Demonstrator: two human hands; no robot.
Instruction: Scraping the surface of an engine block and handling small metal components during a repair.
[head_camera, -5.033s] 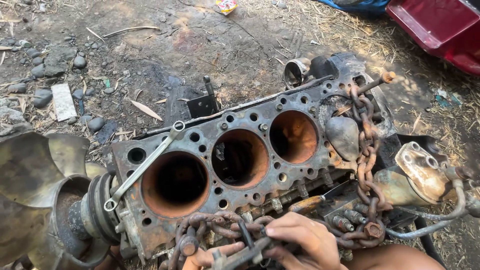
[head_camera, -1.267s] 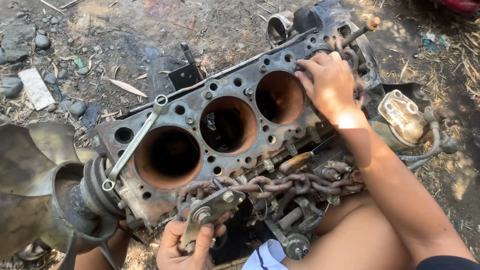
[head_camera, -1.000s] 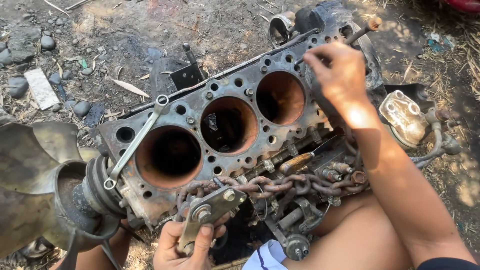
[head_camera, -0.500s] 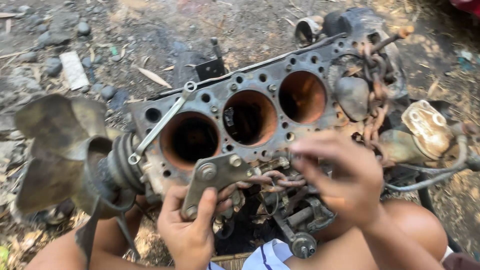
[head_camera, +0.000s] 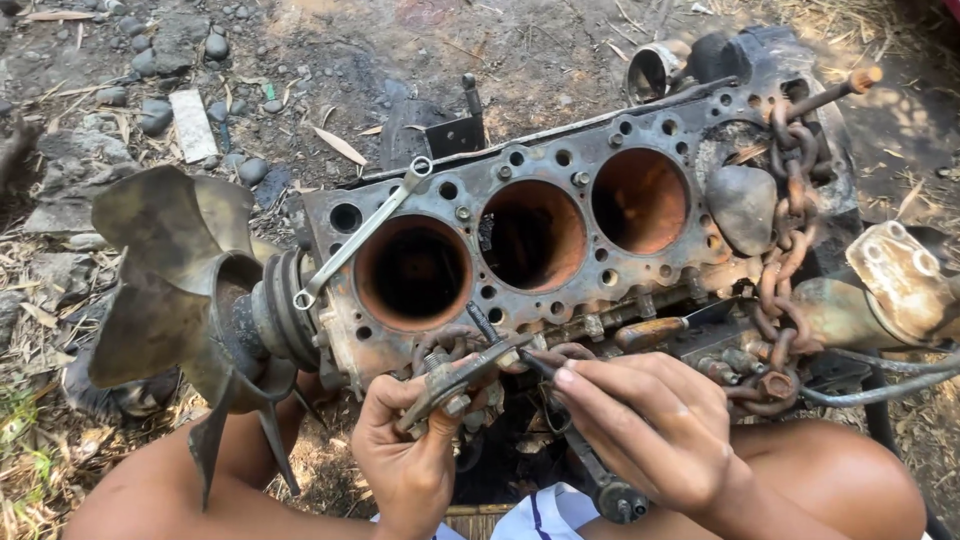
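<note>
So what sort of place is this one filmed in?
Likely an open-air yard used for rough repair: a rusty engine block with three open bores sits on bare dirt ground amid grey stones and dry straw.

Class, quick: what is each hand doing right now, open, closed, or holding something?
Left hand: closed on a rusty metal bracket.
Right hand: fingers pinched on a thin dark tool beside the bracket.

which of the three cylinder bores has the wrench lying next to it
The leftmost bore, nearest the fan: the ring spanner lies along its upper-left edge. The other two have no tool beside them.
</note>
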